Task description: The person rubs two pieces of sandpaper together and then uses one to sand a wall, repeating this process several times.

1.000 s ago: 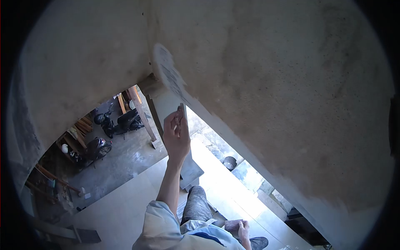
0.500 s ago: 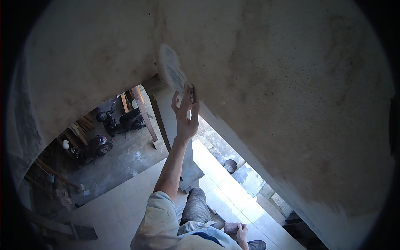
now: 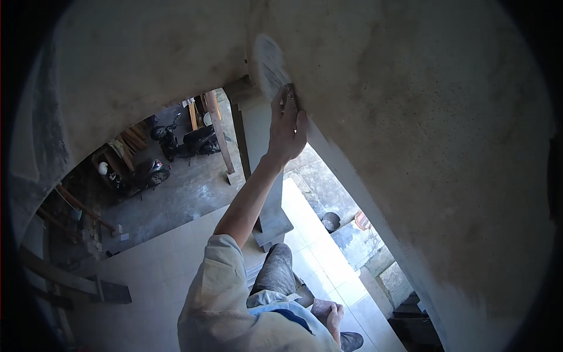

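Observation:
My left hand (image 3: 287,129) reaches up along the wall edge, its fingers closed around a small dark, speckled sanding block (image 3: 290,94). The block is seen edge-on against the wall, mostly covered by the fingers. Just above the fingertips, a pale whitish patch (image 3: 271,64) marks the brownish-stained wall (image 3: 399,129). Low beside my thigh, my right hand (image 3: 335,320) grips a flat, reddish-brown piece of sandpaper (image 3: 321,309).
Beyond an arched opening stand two motorbikes (image 3: 196,141) and stacked wood (image 3: 132,138). Below are white floor tiles (image 3: 176,252) and a grey post (image 3: 270,217) near my knee. Outside sits a dark bucket (image 3: 331,220).
My view has shifted, so the wall and floor sit differently in the picture. My left hand has moved slightly closer to the pale patch with the block. My right hand keeps its hold.

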The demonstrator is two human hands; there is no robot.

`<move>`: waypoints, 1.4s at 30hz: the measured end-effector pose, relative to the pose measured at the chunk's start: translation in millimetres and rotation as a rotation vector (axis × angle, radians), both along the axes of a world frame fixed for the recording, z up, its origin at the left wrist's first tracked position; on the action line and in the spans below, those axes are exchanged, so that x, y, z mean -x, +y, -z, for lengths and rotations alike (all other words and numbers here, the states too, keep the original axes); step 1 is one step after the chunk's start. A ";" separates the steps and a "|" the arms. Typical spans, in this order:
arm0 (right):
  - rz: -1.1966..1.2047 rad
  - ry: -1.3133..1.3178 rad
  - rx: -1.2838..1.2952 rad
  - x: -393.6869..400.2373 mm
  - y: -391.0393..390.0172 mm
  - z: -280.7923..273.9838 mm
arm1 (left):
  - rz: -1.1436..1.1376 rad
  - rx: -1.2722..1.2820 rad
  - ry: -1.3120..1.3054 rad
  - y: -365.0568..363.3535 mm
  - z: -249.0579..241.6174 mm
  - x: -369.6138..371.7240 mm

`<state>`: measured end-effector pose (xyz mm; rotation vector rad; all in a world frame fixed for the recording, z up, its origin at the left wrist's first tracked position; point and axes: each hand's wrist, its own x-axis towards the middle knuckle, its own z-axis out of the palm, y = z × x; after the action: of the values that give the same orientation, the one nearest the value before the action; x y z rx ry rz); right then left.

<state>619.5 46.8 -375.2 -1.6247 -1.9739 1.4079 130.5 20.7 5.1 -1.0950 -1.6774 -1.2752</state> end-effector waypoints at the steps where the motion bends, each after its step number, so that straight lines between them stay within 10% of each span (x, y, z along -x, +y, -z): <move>1: 0.001 0.000 0.016 0.4 1.1 0.6 | -0.042 0.074 0.034 -2.2 -0.9 0.2; 9: 0.005 -0.009 0.012 1.5 1.7 2.7 | -0.044 0.440 -0.036 -33.6 -18.4 -4.7; 42: 0.018 -0.021 0.042 -8.5 9.1 26.5 | -0.382 0.361 0.102 -22.1 -27.3 -23.8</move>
<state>627.9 55.8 -401.7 -1.6769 -1.9485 1.4405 154.3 -1.4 32.4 -0.9581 -1.9691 -0.6823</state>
